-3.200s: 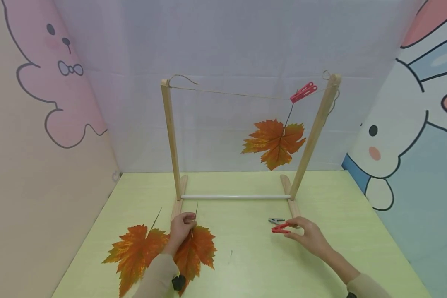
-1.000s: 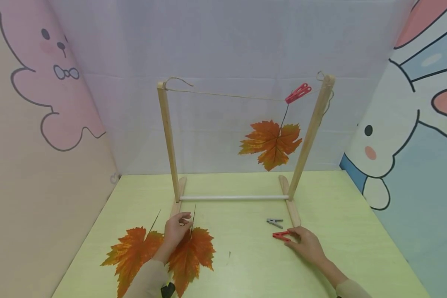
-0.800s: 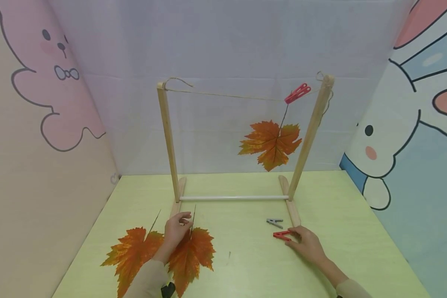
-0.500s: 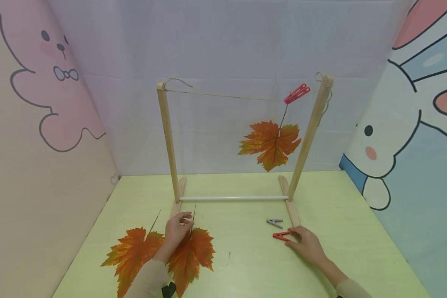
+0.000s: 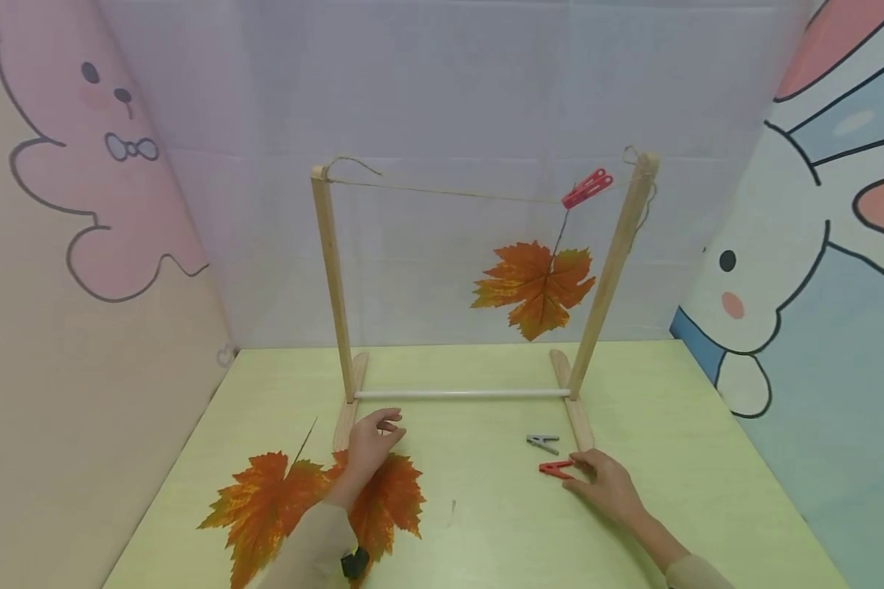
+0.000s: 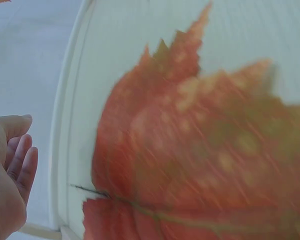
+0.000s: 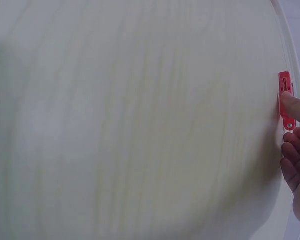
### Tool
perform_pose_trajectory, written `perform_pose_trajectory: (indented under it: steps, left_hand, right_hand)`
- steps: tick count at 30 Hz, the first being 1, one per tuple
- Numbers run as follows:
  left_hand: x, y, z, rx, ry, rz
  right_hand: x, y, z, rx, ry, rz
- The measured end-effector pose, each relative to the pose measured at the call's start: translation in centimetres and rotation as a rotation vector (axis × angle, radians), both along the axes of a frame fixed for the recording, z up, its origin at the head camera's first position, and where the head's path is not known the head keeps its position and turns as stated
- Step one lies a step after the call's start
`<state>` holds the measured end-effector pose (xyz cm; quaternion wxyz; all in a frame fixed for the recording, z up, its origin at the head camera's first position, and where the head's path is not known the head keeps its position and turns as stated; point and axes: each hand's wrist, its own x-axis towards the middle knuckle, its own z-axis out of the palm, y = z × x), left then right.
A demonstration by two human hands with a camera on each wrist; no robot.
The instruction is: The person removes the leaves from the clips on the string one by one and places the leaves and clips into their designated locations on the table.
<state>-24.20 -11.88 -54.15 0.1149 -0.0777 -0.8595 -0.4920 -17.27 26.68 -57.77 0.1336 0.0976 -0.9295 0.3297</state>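
My left hand [image 5: 374, 446] hovers over the stem end of the right-hand orange maple leaf [image 5: 394, 495], covering part of it. In the left wrist view its fingers are loosely bent with nothing between them, apart from the leaf's dark stem [image 6: 90, 190]. A second maple leaf [image 5: 265, 499] lies to the left. On the right, my right hand [image 5: 607, 484] pinches a red clothespin [image 5: 555, 469] between thumb and fingers, low at the table; the right wrist view shows the thumb on the red clothespin [image 7: 285, 95]. Just beyond it lies a grey clothespin [image 5: 542, 442].
A wooden frame with a left post [image 5: 333, 286], a right post [image 5: 611, 286] and a white bottom rod [image 5: 460, 395] stands behind. Across its top runs a twine [image 5: 449, 192], where a pink-red clothespin [image 5: 588, 189] holds a hanging maple leaf [image 5: 538, 286].
My left hand has left the leaf's stem and shifted right and slightly farther away. Over the longer span, my right hand has come nearer with the red clothespin, uncovering the grey one.
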Motion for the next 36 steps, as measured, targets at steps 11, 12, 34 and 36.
perform_pose_trajectory:
  steps: [11,12,34,36]
  left_hand:
    - [-0.9,4.2,2.6,0.101,0.057,-0.054]
    - [-1.2,4.6,2.9,0.104,0.064,-0.061]
    - [-4.7,10.3,14.1,0.103,0.310,-0.143]
    - [-4.8,10.7,15.1,0.100,0.323,-0.158]
  right_hand:
    - [0.1,0.1,0.3,-0.028,-0.010,0.032]
    - [0.1,0.1,0.5,-0.031,-0.006,0.042]
    - [-3.2,0.0,10.9,0.132,0.152,0.231]
    - [-3.7,-0.1,12.3,0.141,0.166,0.234]
